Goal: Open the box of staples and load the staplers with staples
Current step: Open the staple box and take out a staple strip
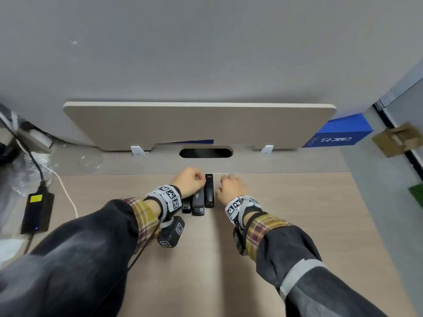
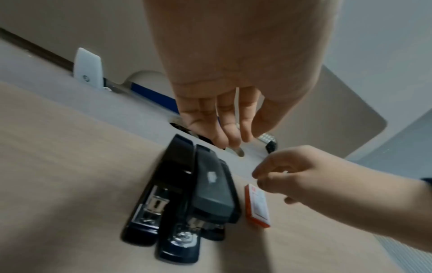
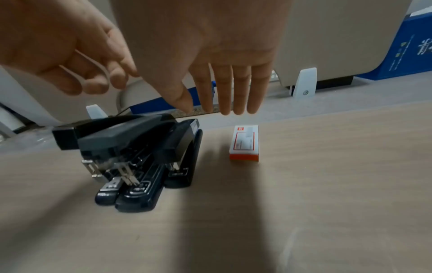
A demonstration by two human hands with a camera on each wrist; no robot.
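Note:
Three black staplers (image 1: pixel 198 200) lie side by side at the middle of the desk, also in the left wrist view (image 2: pixel 187 194) and the right wrist view (image 3: pixel 140 157). A small orange and white box of staples (image 3: pixel 245 142) lies closed just right of them (image 2: pixel 257 205); in the head view my right hand hides it. My left hand (image 1: pixel 190 181) hovers over the staplers' far ends, its fingers (image 2: pixel 224 129) hanging loose and holding nothing. My right hand (image 1: pixel 231 186) hangs above the box with straight fingers (image 3: pixel 229 88), touching nothing.
A beige divider panel (image 1: pixel 199 124) stands behind a cable slot (image 1: pixel 206 153). A black power adapter (image 1: pixel 37 211) with cables lies far left beside crumpled plastic. A blue box (image 1: pixel 338 133) and cardboard (image 1: pixel 398 139) sit at the back right.

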